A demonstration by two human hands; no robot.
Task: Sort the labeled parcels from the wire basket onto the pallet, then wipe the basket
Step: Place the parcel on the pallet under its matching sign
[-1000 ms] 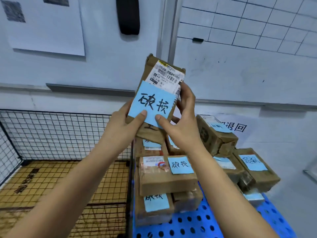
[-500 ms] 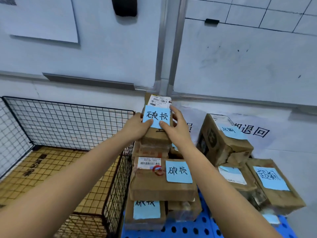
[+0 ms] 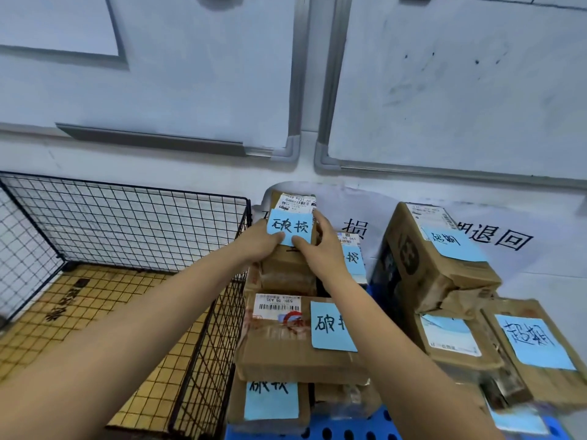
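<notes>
A small brown parcel (image 3: 293,208) with a white shipping label and a blue note lies on top of the left stack of parcels on the blue pallet (image 3: 346,430). My left hand (image 3: 262,241) grips its left edge and my right hand (image 3: 319,246) its right edge, thumbs on the blue note. Below it sit more parcels with blue notes, one large (image 3: 286,341). A second pile (image 3: 444,281) with differently marked blue notes stands to the right. The black wire basket (image 3: 127,223) at left holds no parcels; only its yellow floor mat shows.
Two whiteboards hang on the wall behind, close to the stacks. White paper with black characters (image 3: 498,239) is stuck on the wall behind the piles. The basket's right wall stands against the left stack.
Both hands have carried the parcel down and away from my face onto the top of the left stack. The camera has tilted down and closer.
</notes>
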